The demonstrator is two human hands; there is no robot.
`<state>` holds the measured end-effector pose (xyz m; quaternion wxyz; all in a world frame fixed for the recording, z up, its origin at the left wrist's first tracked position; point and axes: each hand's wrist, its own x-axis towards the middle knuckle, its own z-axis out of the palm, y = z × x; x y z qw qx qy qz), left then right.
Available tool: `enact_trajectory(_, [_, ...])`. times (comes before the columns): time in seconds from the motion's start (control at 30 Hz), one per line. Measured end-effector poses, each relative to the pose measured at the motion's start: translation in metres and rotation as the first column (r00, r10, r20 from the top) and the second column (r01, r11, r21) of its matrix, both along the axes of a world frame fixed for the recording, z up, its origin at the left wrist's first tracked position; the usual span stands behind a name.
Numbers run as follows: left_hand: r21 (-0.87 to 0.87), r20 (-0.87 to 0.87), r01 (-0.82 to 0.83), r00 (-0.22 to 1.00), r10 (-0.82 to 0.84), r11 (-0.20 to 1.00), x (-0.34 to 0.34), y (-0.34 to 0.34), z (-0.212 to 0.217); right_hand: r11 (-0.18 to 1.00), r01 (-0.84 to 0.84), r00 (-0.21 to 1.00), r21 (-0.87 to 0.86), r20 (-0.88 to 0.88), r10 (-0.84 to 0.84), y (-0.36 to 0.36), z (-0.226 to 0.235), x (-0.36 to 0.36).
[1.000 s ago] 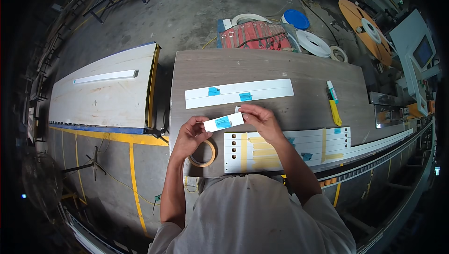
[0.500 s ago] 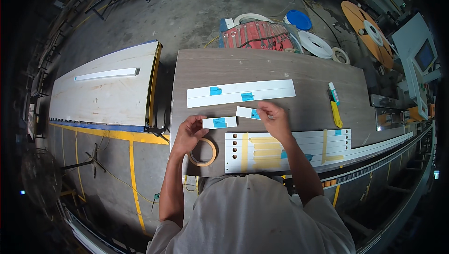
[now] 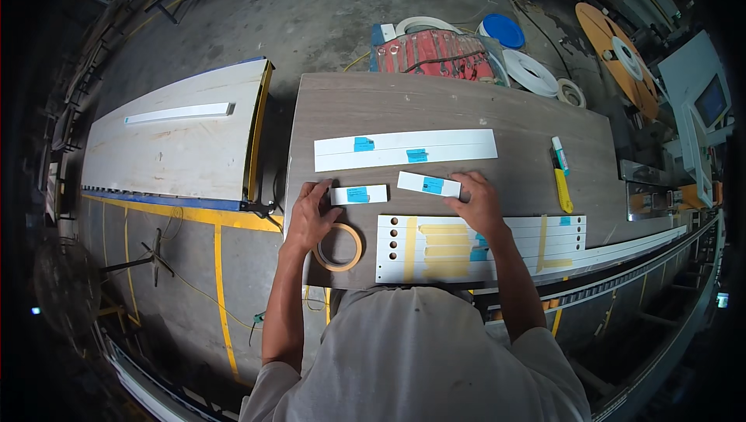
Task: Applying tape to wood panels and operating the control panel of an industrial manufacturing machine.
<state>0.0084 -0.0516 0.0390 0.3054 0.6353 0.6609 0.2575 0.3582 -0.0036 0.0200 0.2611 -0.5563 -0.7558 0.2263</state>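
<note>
Two short white strips with blue labels lie end to end on the brown wood-grain tabletop (image 3: 544, 123). The left strip (image 3: 358, 194) runs nine-to-three, just at one o'clock of the left hand (image 3: 309, 216), whose loosely spread fingertips touch its end. The right strip (image 3: 427, 184) tilts slightly; the flat, open right hand (image 3: 478, 203) presses its three-o'clock end. A tan masking-tape roll (image 3: 338, 247) sits at five o'clock of the left hand.

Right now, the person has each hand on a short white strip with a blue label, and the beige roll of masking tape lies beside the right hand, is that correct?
Not quite: the beige roll of masking tape lies beside the left hand, not the right hand. The rest holds: in the head view each hand touches a short white strip with a blue label, the right one its own.
</note>
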Motion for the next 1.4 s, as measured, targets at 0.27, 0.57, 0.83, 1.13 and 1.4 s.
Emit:
enact_trajectory(0.27, [0.024,-0.078,0.022,0.997,-0.02,0.999,-0.002,0.0,0.0,0.999,-0.045,0.999,0.007,-0.025,0.045,0.003,0.001,-0.006])
enact_trajectory(0.57, [0.042,-0.147,0.046,0.988,-0.039,0.998,-0.02,-0.005,-0.002,0.997,-0.074,0.997,-0.018,0.036,0.075,0.006,0.013,-0.038])
enact_trajectory(0.83, [-0.024,-0.077,0.037,0.996,-0.039,0.999,-0.016,-0.01,0.003,0.988,-0.157,0.987,0.009,0.037,0.157,0.01,0.011,-0.07])
enact_trajectory(1.13, [0.033,-0.01,-0.093,0.996,0.093,0.995,-0.003,-0.014,-0.009,0.981,-0.193,0.979,-0.007,-0.075,0.192,0.014,-0.002,-0.116])
enact_trajectory(1.4, [0.073,-0.038,-0.236,0.97,0.239,0.969,0.002,-0.017,-0.009,0.952,-0.116,0.911,-0.282,-0.412,-0.011,0.002,-0.001,-0.12])
